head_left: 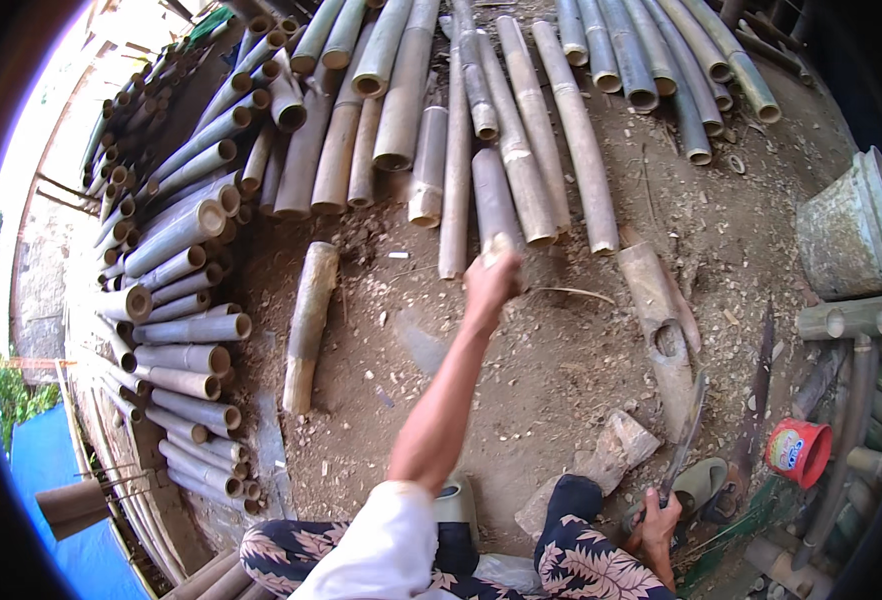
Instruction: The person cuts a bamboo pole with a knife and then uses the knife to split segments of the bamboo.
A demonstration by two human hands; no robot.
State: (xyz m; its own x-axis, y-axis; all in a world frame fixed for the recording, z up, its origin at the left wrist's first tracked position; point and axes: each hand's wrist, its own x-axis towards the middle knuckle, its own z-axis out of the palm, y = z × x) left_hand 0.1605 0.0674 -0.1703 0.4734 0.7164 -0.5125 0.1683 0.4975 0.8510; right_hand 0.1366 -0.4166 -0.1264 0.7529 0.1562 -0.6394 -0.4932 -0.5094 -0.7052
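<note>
My left hand [494, 275] reaches straight ahead, closed at the near end of a grey bamboo tube [493, 190] on the ground; the grip is slightly blurred. Low on the right, my right hand [658, 522] is closed round the handle of a machete [688, 435], its blade pointing up and away from me. Beyond the blade lies a bamboo log [651, 330] with an oval hole cut in its side. Longer bamboo poles [576, 140] lie close on both sides of the tube in my left hand.
Stacked bamboo tubes [186, 355] line the left side. A short bamboo piece [311, 325] lies on the dirt. At right stand a dirty white bucket [846, 230] and, lower down, a red tub [786, 447]. A wood chunk [601, 455] sits by my feet.
</note>
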